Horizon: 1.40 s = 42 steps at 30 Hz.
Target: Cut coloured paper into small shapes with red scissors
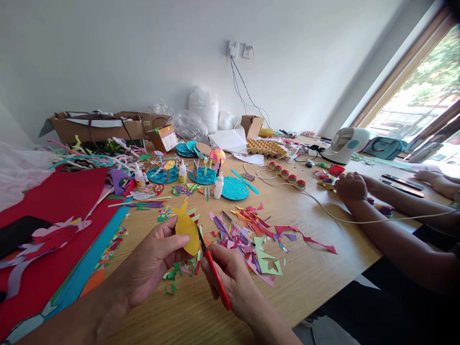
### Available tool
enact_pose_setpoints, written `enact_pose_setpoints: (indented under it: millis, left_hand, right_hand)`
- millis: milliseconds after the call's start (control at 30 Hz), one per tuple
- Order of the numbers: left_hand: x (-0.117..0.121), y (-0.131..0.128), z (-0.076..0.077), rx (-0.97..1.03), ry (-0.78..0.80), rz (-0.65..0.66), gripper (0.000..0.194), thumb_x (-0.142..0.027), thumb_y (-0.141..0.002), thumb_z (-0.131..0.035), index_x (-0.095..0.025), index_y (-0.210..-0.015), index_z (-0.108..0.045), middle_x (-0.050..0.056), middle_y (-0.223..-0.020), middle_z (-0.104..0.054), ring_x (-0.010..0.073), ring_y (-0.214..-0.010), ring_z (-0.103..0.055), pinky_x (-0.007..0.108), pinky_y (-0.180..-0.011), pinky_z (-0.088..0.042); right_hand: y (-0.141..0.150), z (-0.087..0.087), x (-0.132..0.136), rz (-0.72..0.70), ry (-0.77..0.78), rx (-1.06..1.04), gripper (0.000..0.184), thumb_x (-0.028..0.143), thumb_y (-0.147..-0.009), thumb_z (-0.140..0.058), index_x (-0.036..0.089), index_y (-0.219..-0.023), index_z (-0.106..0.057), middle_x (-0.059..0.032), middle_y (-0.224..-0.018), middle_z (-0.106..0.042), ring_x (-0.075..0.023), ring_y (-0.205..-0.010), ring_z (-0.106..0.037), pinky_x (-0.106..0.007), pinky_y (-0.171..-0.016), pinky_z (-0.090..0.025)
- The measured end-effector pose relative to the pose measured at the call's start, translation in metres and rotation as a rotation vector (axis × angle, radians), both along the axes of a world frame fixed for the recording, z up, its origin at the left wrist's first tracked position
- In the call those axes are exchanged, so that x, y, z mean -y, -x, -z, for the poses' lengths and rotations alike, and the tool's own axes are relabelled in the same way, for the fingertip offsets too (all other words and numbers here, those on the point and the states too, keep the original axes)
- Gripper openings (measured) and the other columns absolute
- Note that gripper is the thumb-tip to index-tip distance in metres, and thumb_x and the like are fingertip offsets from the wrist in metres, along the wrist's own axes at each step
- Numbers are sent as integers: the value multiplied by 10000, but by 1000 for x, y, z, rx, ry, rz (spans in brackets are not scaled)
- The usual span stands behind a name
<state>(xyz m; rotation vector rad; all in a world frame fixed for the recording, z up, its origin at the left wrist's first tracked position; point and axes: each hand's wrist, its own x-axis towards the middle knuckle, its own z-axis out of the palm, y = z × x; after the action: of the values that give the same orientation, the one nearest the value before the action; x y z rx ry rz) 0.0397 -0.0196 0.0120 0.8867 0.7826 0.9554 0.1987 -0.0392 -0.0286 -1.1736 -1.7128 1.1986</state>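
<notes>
Between the thumb and fingers of my left hand (156, 256) is a yellow paper fish shape (187, 230), held upright above the table. My right hand (232, 278) is closed around the red handles of a pair of scissors (216, 275). The blades point up beside the right edge of the yellow paper; whether they touch it I cannot tell. Beneath and beyond my hands lie paper scraps (239, 235) in purple, red, orange and green, with a pen (233, 223) among them.
Blue round discs (234, 188) and glue bottles (218, 186) stand beyond the scraps. Coloured paper sheets (57, 191) cover the left side. A white cable (334, 215) crosses the right side, near another person's hands (350, 188). An egg tray (266, 147) and white fan (347, 145) sit farther back.
</notes>
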Motion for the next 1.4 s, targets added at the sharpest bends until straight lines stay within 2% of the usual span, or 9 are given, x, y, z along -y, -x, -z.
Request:
enact_pose_setpoints:
  millis: [233,467,633,900,1033,1167,1400]
  left_hand:
    - [-1,0,0,-34,1,-16,134,-113,-780,-560,-202,-864,-613,-5,-805,-638,124,-692,-575,237,-655,-499]
    - [-1,2,0,-77,-34,20,163,-134,-779,-562,-209,-918,-601,-2,-803,-649,125,-631,-552,240,-574,-477]
    - [0,2,-1,-137,-15,17,89,-145,-768,-574,-197,-837,-599,2,-799,-651,127,-651,-557,261,-636,-484]
    - [1,4,0,-134,0,42,99,-145,-767,-582,-207,-841,-604,8,-807,-654,144,-700,-584,264,-658,-480]
    - [0,6,1,-128,-7,61,63,-144,-776,-566,-204,-763,-579,-11,-735,-623,141,-663,-572,273,-632,-485]
    - [-2,8,0,-156,-29,85,73,-157,-762,-581,-196,-823,-594,4,-784,-645,145,-679,-577,273,-627,-496]
    - [-4,11,-4,-232,-48,95,48,-176,-749,-591,-188,-795,-582,18,-787,-660,164,-698,-594,285,-636,-502]
  right_hand:
    - [-1,1,-1,-18,-1,38,292,361,-866,-450,181,-637,-438,52,-526,-404,-78,-505,-356,-186,-453,-236]
    - [-3,-7,1,-60,62,27,234,287,-858,-445,183,-649,-433,63,-519,-394,-70,-490,-344,-182,-445,-228]
    - [-2,-11,0,-56,73,21,239,270,-841,-473,182,-625,-420,68,-500,-375,-68,-475,-330,-185,-441,-221]
    - [-2,-8,0,-38,95,33,255,276,-844,-474,184,-614,-414,68,-491,-371,-66,-466,-329,-188,-436,-211]
    - [-2,-8,0,-35,84,56,302,323,-852,-471,185,-592,-404,67,-478,-364,-67,-459,-324,-192,-428,-200]
    - [-2,-9,0,-42,89,84,361,418,-843,-494,184,-584,-404,66,-467,-353,-69,-453,-313,-197,-419,-186]
    - [-4,-7,0,-37,90,90,396,501,-828,-498,181,-603,-438,65,-468,-352,-71,-451,-312,-196,-413,-186]
